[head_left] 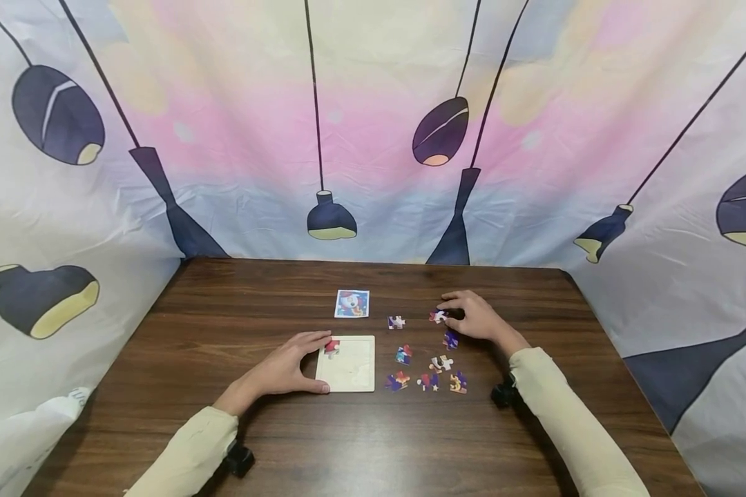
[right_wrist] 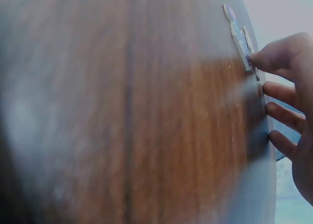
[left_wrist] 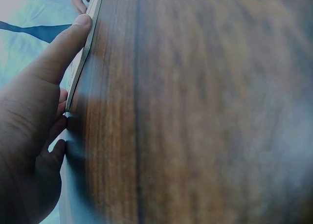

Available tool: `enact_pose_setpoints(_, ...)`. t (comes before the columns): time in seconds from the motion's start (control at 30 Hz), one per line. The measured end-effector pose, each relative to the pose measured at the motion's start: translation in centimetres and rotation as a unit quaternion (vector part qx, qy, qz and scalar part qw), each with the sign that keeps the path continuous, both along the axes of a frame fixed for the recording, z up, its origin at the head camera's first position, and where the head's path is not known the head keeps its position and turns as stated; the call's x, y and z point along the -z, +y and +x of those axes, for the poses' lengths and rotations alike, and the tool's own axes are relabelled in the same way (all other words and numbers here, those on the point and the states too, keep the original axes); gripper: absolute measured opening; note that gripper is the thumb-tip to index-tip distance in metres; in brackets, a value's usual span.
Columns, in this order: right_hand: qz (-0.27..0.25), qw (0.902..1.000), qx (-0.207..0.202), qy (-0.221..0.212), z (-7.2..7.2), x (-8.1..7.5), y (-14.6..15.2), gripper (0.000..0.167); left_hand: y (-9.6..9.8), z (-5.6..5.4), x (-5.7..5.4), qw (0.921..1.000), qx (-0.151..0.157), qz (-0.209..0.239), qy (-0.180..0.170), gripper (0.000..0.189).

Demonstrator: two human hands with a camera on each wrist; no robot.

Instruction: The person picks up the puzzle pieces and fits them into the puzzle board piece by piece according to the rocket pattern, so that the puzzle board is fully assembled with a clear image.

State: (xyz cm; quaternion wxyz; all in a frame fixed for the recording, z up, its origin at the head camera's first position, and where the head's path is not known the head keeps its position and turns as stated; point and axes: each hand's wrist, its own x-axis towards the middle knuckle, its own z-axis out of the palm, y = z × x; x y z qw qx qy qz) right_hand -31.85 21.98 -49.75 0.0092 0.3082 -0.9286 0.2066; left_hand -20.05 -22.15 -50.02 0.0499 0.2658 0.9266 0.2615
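Note:
A square pale wooden puzzle tray (head_left: pixel 351 373) lies on the table, with one red puzzle piece (head_left: pixel 332 347) in its upper left corner. My left hand (head_left: pixel 289 366) grips the tray at its left side, thumb at the near edge and fingers at the far corner. The tray's thin edge (left_wrist: pixel 78 77) shows beside the left thumb in the left wrist view. Over on the right, my right hand (head_left: pixel 477 316) holds a purple and white puzzle piece (head_left: pixel 437 316) between thumb and fingers, at table level. The right wrist view shows the thumb (right_wrist: pixel 266 57) against thin pieces, partly hidden.
Several loose puzzle pieces lie right of the tray, among them a blue-red one (head_left: pixel 404 355), a white one (head_left: pixel 441 364) and a dark purple one (head_left: pixel 450 340). A small picture card (head_left: pixel 351 304) lies behind the tray. A printed curtain (head_left: pixel 373 138) surrounds the brown table (head_left: pixel 360 442).

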Motion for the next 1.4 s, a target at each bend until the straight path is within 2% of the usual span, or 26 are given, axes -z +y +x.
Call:
enact_pose_setpoints(0.37,0.000,0.9999,-0.001,-0.011,-0.1,-0.5,-0.2,0.034,0.0,-0.1,0.0,0.9999,-0.003,-0.001,-0.011,0.103)
enact_pose_setpoints(0.57,-0.006,0.9997,-0.009,0.021,-0.4,-0.5,-0.5,0.032,0.0,-0.1,0.0,0.9999,-0.006,-0.002,-0.014,0.103)
enact_pose_setpoints(0.7,-0.015,0.9993,0.002,0.035,-0.2,-0.7,-1.0,0.034,0.0,-0.1,0.0,0.9999,-0.004,-0.001,-0.015,0.103)
enact_pose_setpoints(0.83,-0.036,0.9983,0.004,0.045,0.3,-1.3,-2.0,0.034,0.0,-0.1,0.1,0.9999,-0.002,-0.003,-0.014,0.104)
enact_pose_setpoints(1.1,-0.066,0.9949,-0.022,0.073,1.8,-2.6,-4.7,0.033,-0.1,-0.1,0.0,1.0000,-0.003,-0.003,-0.007,0.104)
enact_pose_setpoints(1.4,-0.063,0.9931,-0.045,0.088,3.3,-2.8,-7.8,0.032,0.0,0.0,0.0,1.0000,-0.004,-0.001,-0.007,0.103)
